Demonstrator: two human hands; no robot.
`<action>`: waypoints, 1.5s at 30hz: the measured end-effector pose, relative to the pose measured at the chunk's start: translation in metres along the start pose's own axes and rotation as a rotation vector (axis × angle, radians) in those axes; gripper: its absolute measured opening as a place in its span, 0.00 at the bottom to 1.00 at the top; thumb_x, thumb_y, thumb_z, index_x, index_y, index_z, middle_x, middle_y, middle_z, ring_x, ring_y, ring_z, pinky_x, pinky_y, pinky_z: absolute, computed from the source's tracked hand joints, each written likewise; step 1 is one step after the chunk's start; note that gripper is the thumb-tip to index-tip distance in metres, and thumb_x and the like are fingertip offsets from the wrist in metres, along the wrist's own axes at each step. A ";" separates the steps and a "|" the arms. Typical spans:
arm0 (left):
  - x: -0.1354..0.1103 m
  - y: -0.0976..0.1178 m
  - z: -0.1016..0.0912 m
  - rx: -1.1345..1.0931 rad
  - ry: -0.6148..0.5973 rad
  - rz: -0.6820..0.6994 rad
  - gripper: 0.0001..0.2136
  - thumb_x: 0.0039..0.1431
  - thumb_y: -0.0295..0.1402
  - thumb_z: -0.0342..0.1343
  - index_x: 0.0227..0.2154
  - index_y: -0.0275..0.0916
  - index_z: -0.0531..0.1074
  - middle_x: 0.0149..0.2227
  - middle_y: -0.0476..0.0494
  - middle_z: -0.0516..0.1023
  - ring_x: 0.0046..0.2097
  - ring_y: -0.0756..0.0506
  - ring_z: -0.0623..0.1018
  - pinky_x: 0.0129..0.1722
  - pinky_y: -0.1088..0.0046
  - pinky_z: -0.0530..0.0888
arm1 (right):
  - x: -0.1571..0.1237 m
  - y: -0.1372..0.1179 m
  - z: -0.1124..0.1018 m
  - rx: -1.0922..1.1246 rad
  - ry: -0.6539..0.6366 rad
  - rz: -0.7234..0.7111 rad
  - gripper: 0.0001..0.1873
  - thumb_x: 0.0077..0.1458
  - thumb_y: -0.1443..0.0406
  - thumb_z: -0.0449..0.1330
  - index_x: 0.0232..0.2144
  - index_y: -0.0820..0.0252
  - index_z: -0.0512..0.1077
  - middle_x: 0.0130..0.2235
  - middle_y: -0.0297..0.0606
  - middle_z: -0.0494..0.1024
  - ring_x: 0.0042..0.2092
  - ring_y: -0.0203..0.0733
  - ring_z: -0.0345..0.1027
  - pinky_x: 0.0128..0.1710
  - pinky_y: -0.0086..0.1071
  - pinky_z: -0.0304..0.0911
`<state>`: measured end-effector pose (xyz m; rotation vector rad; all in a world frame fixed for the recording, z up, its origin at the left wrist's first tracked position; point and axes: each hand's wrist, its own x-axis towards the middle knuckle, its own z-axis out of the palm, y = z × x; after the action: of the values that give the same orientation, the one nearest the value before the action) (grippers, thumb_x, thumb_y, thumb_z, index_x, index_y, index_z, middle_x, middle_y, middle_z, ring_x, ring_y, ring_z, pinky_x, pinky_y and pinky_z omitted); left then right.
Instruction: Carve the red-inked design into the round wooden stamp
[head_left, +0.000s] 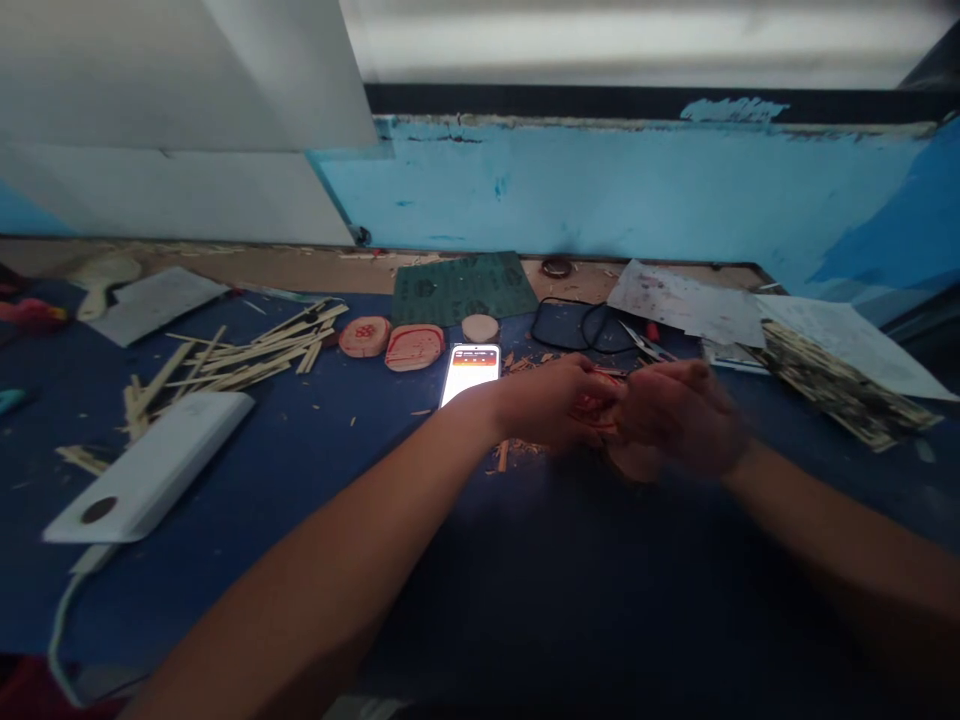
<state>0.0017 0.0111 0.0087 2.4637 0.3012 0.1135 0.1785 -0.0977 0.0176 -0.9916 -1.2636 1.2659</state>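
The right hand [679, 415] is blurred. The red-marked piece [592, 408] is partly covered by the left hand [546, 398], the phone [471, 373] by an arm [382, 520].

I can read no words or numbers from here. The phone [471, 376] has a lit screen with small lines of lettering near the top and pale marks on an orange band, all too tiny for me to make out. The green sheet [459, 288] carries dark, roundish marks, possibly a printed logo, too blurred to read.
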 end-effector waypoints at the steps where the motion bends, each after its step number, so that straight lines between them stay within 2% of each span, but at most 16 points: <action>1: 0.000 0.000 0.000 -0.013 0.001 0.008 0.20 0.63 0.40 0.64 0.57 0.47 0.77 0.58 0.39 0.71 0.50 0.42 0.78 0.52 0.66 0.74 | 0.001 0.000 0.000 -0.006 -0.015 0.005 0.34 0.59 0.47 0.67 0.13 0.55 0.59 0.15 0.26 0.51 0.17 0.32 0.44 0.18 0.33 0.42; 3: -0.001 0.001 -0.001 -0.035 0.005 0.012 0.22 0.62 0.39 0.64 0.59 0.47 0.76 0.58 0.39 0.71 0.50 0.42 0.78 0.53 0.65 0.74 | 0.002 -0.001 -0.001 0.016 -0.022 -0.005 0.32 0.61 0.51 0.67 0.13 0.55 0.60 0.16 0.27 0.52 0.18 0.33 0.44 0.19 0.33 0.43; 6: 0.000 0.001 -0.001 -0.024 0.009 0.013 0.19 0.62 0.40 0.65 0.56 0.47 0.78 0.59 0.39 0.70 0.53 0.40 0.77 0.54 0.65 0.74 | 0.003 -0.003 -0.003 0.051 0.009 -0.017 0.34 0.62 0.48 0.66 0.13 0.55 0.57 0.17 0.27 0.50 0.19 0.33 0.43 0.19 0.33 0.43; 10: 0.001 -0.001 0.000 -0.017 0.013 0.033 0.17 0.62 0.40 0.64 0.53 0.45 0.78 0.56 0.40 0.72 0.50 0.42 0.78 0.51 0.68 0.74 | 0.003 0.001 -0.002 0.040 -0.002 0.001 0.33 0.60 0.50 0.68 0.13 0.55 0.58 0.15 0.27 0.51 0.18 0.32 0.44 0.18 0.33 0.42; 18: 0.000 0.002 0.000 -0.022 0.021 0.034 0.16 0.62 0.38 0.64 0.52 0.43 0.79 0.54 0.39 0.73 0.47 0.44 0.78 0.49 0.67 0.74 | 0.000 -0.003 0.004 0.005 -0.024 -0.064 0.31 0.67 0.57 0.62 0.14 0.57 0.59 0.16 0.27 0.53 0.18 0.31 0.45 0.19 0.31 0.43; 22: -0.001 0.003 -0.001 -0.011 0.026 0.011 0.19 0.61 0.40 0.65 0.54 0.45 0.78 0.52 0.40 0.74 0.46 0.42 0.78 0.47 0.67 0.74 | -0.005 0.002 0.002 -0.068 0.032 -0.083 0.30 0.69 0.55 0.61 0.16 0.57 0.60 0.17 0.27 0.55 0.20 0.32 0.46 0.19 0.32 0.44; 25: -0.001 0.004 -0.001 0.006 0.023 0.040 0.13 0.61 0.37 0.65 0.48 0.43 0.80 0.46 0.43 0.76 0.45 0.43 0.77 0.45 0.68 0.74 | -0.006 0.008 0.000 -0.153 0.004 -0.069 0.28 0.68 0.54 0.62 0.17 0.56 0.64 0.18 0.28 0.58 0.20 0.33 0.48 0.19 0.32 0.44; 28: -0.001 0.005 -0.001 0.009 0.040 0.061 0.12 0.62 0.37 0.64 0.48 0.43 0.80 0.46 0.43 0.77 0.45 0.43 0.77 0.47 0.68 0.74 | -0.006 0.009 0.002 -0.068 0.031 -0.072 0.31 0.69 0.55 0.60 0.15 0.56 0.60 0.17 0.28 0.55 0.19 0.33 0.46 0.19 0.33 0.43; 32: -0.001 0.005 -0.001 0.013 0.040 0.051 0.13 0.62 0.38 0.64 0.48 0.43 0.80 0.46 0.42 0.77 0.43 0.44 0.77 0.46 0.68 0.74 | -0.005 0.006 0.006 -0.121 0.033 -0.072 0.29 0.67 0.54 0.63 0.17 0.57 0.63 0.18 0.29 0.58 0.20 0.33 0.48 0.19 0.33 0.43; 36: 0.000 0.003 0.000 0.023 0.033 0.028 0.16 0.62 0.40 0.65 0.52 0.44 0.79 0.48 0.41 0.76 0.43 0.44 0.78 0.45 0.69 0.74 | -0.005 0.009 0.007 -0.023 0.079 -0.101 0.31 0.67 0.53 0.62 0.16 0.56 0.60 0.17 0.27 0.55 0.19 0.33 0.45 0.19 0.33 0.43; 39: 0.000 0.002 0.000 0.034 0.041 0.028 0.15 0.61 0.38 0.64 0.51 0.45 0.80 0.45 0.42 0.77 0.42 0.43 0.78 0.42 0.69 0.74 | -0.006 0.011 0.008 -0.077 0.070 -0.101 0.29 0.68 0.54 0.62 0.17 0.57 0.64 0.18 0.29 0.59 0.20 0.33 0.50 0.20 0.33 0.45; 43: 0.000 0.002 0.000 0.014 0.050 0.070 0.15 0.62 0.38 0.64 0.51 0.43 0.80 0.42 0.43 0.78 0.45 0.43 0.78 0.45 0.69 0.74 | -0.005 0.012 0.008 -0.052 0.066 -0.120 0.31 0.69 0.54 0.61 0.16 0.56 0.59 0.17 0.27 0.53 0.19 0.32 0.45 0.19 0.33 0.44; 45: 0.000 0.001 0.000 0.008 0.057 0.066 0.15 0.62 0.38 0.65 0.50 0.43 0.80 0.44 0.43 0.77 0.43 0.44 0.77 0.44 0.69 0.73 | -0.005 0.012 0.008 -0.078 0.080 -0.121 0.30 0.68 0.54 0.61 0.16 0.56 0.60 0.18 0.28 0.55 0.20 0.33 0.46 0.19 0.33 0.44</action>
<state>0.0024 0.0099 0.0091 2.4824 0.2447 0.2113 0.1695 -0.1029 0.0058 -0.9966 -1.2991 1.0810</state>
